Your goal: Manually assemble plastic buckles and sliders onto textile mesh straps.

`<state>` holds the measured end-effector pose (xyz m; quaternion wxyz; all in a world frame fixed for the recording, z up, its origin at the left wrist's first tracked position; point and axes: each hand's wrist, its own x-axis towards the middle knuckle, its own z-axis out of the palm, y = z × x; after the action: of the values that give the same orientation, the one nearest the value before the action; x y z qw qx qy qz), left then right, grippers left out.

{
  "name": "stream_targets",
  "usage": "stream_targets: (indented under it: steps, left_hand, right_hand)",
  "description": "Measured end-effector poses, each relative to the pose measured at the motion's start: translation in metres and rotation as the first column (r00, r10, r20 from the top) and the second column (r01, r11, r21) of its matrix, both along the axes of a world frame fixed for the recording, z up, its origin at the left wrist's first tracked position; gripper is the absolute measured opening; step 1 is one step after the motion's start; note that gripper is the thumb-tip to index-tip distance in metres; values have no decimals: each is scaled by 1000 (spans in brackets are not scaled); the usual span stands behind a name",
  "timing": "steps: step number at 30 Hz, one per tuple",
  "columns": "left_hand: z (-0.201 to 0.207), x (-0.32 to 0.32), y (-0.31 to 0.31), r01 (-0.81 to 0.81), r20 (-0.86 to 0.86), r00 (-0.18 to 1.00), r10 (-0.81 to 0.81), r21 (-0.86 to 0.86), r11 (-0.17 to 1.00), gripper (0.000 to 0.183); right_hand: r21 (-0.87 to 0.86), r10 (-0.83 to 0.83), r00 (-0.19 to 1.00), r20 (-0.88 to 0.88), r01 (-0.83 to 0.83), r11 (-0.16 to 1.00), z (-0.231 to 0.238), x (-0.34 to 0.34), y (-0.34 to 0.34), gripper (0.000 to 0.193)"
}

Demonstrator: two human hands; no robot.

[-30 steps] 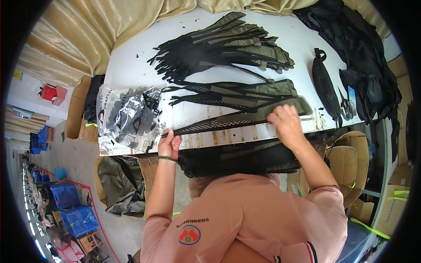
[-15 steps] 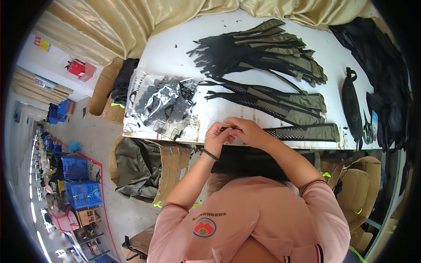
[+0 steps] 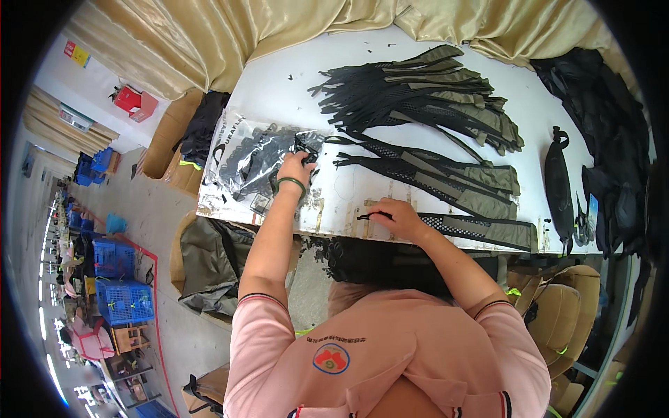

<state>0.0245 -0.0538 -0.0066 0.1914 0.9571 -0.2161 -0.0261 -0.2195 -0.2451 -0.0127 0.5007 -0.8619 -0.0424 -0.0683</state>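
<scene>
My right hand [image 3: 396,217] is closed round the narrow end of a shoulder strap [image 3: 481,230] near the table's front edge. The strap has black mesh, grey-green fabric and black edging, and runs off to the right. A short black tip sticks out left of my fingers. My left hand [image 3: 296,169] reaches to the right side of a clear plastic bag [image 3: 258,157] of small black plastic buckles. Its fingers are bent among black pieces [image 3: 306,148] there; what they grip is too small to make out.
Two similar straps [image 3: 432,167] lie behind my right hand, with a fanned pile of straps [image 3: 418,97] farther back. A black pouch [image 3: 557,188], scissors [image 3: 580,219] and black fabric [image 3: 606,139] are at the right. Cardboard boxes [image 3: 568,306] stand below the table, and gold curtains [image 3: 313,17] hang behind.
My left hand has left the strap end, where both hands were together, and moved left and away to the buckle bag. My right hand stays at the strap end.
</scene>
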Motion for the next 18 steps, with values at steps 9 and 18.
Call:
stream_targets:
  steps: [9, 18]
  left_hand:
    - [4, -81, -4, -278, -416, 885, -209, -832, 480, 9]
    - [24, -179, -29, -581, -622, 517, -588, -759, 293, 18]
  right_hand:
    - [411, -16, 948, -317, 153, 899, 22, 4, -4, 18]
    - [426, 73, 936, -343, 86, 901, 45, -4, -13, 18]
